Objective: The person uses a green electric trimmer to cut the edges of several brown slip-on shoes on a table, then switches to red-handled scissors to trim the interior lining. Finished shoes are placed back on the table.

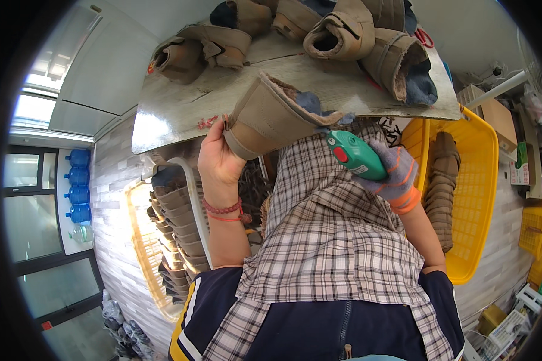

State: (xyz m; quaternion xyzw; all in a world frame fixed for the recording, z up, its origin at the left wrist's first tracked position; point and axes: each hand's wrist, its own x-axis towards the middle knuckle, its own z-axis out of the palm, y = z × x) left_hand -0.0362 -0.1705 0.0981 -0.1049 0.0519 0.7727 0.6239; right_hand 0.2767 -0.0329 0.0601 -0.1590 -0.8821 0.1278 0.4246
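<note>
We'd L hand (218, 159) clamped on shoe upper (271, 118), R hand (397, 172) round green tool (361, 157); slip could've nicked lining (285, 92).

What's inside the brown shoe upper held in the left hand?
Fuzzy pinkish lining and blue-grey cloth show along the opening of the shoe upper. The deeper inside cannot be seen; its near wall covers it.
</note>
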